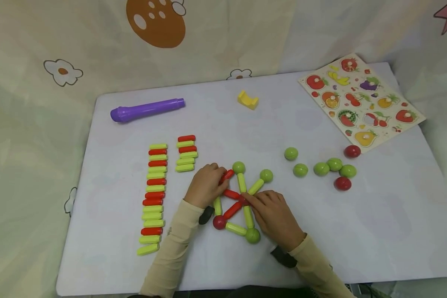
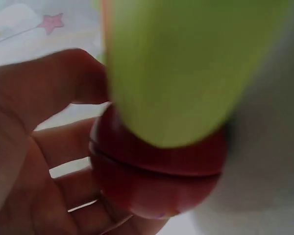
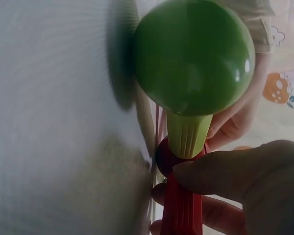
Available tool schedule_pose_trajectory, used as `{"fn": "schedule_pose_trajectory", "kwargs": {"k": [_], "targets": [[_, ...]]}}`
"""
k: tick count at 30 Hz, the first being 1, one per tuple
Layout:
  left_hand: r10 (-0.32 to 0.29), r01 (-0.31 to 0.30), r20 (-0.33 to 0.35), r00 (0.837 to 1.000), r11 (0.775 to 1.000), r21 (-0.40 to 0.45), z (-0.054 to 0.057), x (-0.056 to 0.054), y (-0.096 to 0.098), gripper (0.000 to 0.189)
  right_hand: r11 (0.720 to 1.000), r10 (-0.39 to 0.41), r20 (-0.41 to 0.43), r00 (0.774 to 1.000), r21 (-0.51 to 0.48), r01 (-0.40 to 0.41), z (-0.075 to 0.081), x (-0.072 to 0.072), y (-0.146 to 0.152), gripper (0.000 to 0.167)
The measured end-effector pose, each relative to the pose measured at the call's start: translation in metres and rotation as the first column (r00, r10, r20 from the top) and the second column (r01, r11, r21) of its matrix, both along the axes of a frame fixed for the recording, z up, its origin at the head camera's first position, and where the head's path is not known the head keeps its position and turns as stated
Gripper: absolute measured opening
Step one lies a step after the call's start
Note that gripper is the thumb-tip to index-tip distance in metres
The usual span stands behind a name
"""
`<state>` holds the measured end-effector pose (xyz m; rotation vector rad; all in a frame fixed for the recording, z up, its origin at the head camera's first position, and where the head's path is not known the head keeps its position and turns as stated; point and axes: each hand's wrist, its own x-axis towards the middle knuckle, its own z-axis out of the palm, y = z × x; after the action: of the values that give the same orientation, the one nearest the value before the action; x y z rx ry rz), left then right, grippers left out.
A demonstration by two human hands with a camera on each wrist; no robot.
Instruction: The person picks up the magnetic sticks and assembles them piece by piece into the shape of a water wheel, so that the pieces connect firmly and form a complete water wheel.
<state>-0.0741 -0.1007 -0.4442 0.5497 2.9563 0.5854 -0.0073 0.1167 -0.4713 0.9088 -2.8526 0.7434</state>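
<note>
A flat frame of plastic sticks and balls lies between the two hands. My left hand (image 1: pixel 206 185) curls round a red ball (image 2: pixel 157 181) at its left corner; a light green stick (image 2: pixel 186 68) juts from that ball, close to the camera. In the head view the hand covers this ball. My right hand (image 1: pixel 273 213) pinches a red stick (image 3: pixel 182 210) at the central red ball (image 3: pixel 166 157), thumb on one side, fingers on the other. Green balls (image 1: pixel 252 235) sit at other corners. Another red ball (image 1: pixel 219 222) marks the lower left corner.
Left of the hands, red and light green sticks lie in a long column (image 1: pixel 154 188) and a short one (image 1: pixel 186 155). Several loose green balls (image 1: pixel 321 169) and red balls (image 1: pixel 342 183) lie right. Behind are a purple microphone-shaped toy (image 1: pixel 147 109), yellow piece (image 1: pixel 248 100) and fruit puzzle board (image 1: pixel 389 120).
</note>
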Motion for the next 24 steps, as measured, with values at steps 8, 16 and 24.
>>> {"fn": "schedule_pose_trajectory", "kwargs": {"k": [8,16,24], "targets": [[-0.012,0.012,-0.004,1.000,1.000,-0.010,0.000,0.000,-0.001,0.027,1.000,0.008,0.023,1.000,-0.003,-0.008,0.000,-0.001,0.001,0.050],[-0.217,0.199,0.174,0.961,0.973,0.115,0.018,-0.025,-0.002,0.048,1.000,0.012,0.019,1.000,-0.012,-0.012,-0.002,-0.002,0.002,0.051],[-0.284,0.261,0.332,0.900,0.959,0.112,0.017,-0.042,0.003,0.047,1.000,0.010,0.019,1.000,-0.025,-0.009,-0.002,-0.001,0.001,0.050]]}}
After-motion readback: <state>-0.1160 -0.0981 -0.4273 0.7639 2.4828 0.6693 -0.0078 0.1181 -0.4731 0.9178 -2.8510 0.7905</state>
